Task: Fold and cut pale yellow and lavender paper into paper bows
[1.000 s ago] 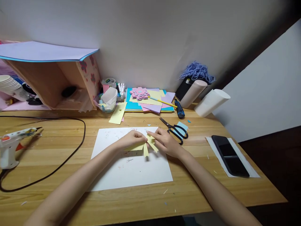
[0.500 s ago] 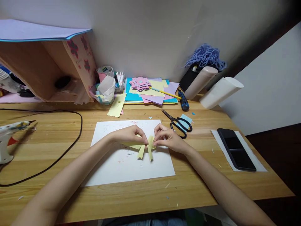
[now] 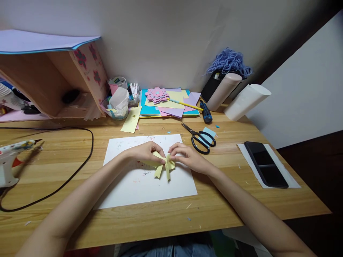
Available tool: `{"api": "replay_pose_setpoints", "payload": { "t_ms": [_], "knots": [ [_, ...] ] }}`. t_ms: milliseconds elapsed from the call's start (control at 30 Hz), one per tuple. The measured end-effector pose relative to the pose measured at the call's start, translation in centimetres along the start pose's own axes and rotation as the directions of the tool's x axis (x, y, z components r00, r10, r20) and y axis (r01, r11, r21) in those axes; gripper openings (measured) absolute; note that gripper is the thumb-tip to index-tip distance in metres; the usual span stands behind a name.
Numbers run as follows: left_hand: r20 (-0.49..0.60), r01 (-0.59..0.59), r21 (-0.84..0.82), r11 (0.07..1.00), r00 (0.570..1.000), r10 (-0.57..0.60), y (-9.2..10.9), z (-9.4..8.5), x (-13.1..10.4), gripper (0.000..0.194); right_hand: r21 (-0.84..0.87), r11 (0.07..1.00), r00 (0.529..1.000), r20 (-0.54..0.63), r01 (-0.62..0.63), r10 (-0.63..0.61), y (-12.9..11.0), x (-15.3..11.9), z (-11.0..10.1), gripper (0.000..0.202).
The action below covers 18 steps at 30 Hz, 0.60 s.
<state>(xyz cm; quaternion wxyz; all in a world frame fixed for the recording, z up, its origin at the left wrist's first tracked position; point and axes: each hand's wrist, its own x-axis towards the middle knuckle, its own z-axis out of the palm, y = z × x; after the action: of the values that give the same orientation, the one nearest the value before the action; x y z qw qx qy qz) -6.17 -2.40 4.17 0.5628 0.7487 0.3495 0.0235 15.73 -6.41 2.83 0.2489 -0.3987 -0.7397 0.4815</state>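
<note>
A pale yellow paper bow [image 3: 168,172] with two notched tails pointing toward me is held just over a white sheet of paper [image 3: 171,191]. My left hand [image 3: 146,151] is closed, its thumb and fingers pinching the bow near its middle. On the right side, my right hand [image 3: 184,157] grips a yellow part of the bow between thumb and fingertips. The fingers hide part of the bow's centre and loops. Black-handled scissors [image 3: 199,137] lie beyond my right hand, partly over a light blue paper piece [image 3: 209,131].
A hot glue gun [image 3: 9,160] with a black cord [image 3: 92,142] lies at left. A decorated box [image 3: 89,67] stands behind it. Coloured papers [image 3: 191,98], a pink paper flower [image 3: 157,95] and a utility knife [image 3: 205,112] lie at the back. A phone [image 3: 265,164] rests at right.
My right hand's fingers have shifted on the right part of the bow, which now looks narrower and more upright. My left hand keeps its pinch. The whole view has shifted slightly.
</note>
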Motion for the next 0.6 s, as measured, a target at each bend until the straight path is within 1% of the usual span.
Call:
{"api": "replay_pose_setpoints", "payload": {
  "t_ms": [100,233,300,433,600],
  "knots": [
    [-0.019,0.007,0.001,1.000,1.000,-0.006,0.0,0.1,0.1,0.032,0.054,0.998,0.995,-0.091,-0.022,0.027,0.1,0.0,0.2,0.011],
    [-0.025,0.008,0.006,1.000,1.000,-0.008,-0.1,0.2,0.2,0.030,0.080,0.995,0.990,-0.118,-0.065,0.074,0.2,0.0,0.5,0.009],
    [-0.028,0.006,0.024,1.000,1.000,-0.005,-0.1,0.3,0.3,0.030,0.068,0.995,0.988,-0.133,-0.071,0.079,0.2,-0.1,0.7,0.009],
    [-0.051,0.003,0.068,0.998,0.999,0.000,0.0,0.6,0.4,0.030,-0.004,0.999,0.985,-0.162,-0.053,0.051,0.3,0.0,1.2,0.007],
    [-0.064,0.011,0.075,0.997,0.998,-0.006,0.1,0.9,0.3,0.030,-0.049,0.997,0.982,-0.182,-0.062,0.052,0.6,0.1,1.6,0.006]
  ]
}}
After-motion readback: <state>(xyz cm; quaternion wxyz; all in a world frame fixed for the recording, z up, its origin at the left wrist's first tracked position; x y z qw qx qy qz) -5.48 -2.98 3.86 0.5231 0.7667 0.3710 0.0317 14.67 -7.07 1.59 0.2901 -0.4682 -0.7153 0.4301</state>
